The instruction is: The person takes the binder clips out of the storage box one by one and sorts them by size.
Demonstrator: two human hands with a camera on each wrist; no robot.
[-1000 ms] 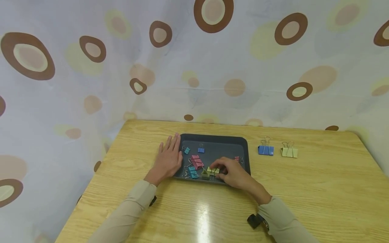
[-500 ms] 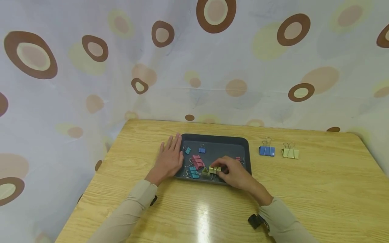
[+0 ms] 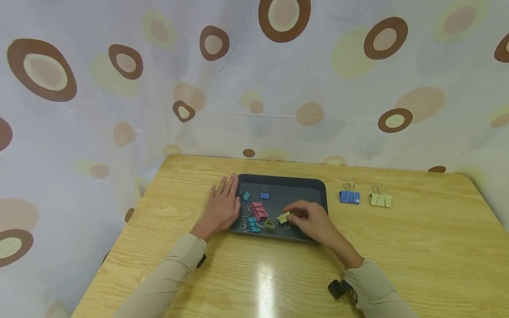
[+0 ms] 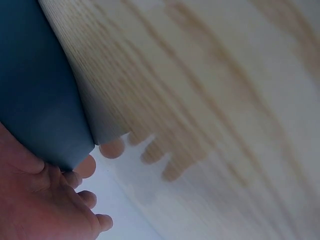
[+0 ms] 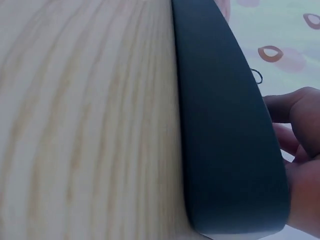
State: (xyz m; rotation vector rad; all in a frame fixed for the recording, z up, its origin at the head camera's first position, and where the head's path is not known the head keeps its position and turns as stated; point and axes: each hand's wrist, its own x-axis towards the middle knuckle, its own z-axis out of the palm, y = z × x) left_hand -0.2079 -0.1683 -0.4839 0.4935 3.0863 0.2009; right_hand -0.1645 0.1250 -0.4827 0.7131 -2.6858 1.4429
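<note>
Pale yellow binder clip, tilted — pinched by right fingers; left fingers straight.

We find the tray on the table, binder clips in it, two further clips to its right.

Yellow binder clip, tilted, pinched in right hand over dark rectangular tray lying flat

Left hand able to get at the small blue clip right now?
Likely yes. The left hand rests at the edge of the tray and nothing covers the small blue clip; the small teal clip lies between but looks easily passed.
</note>
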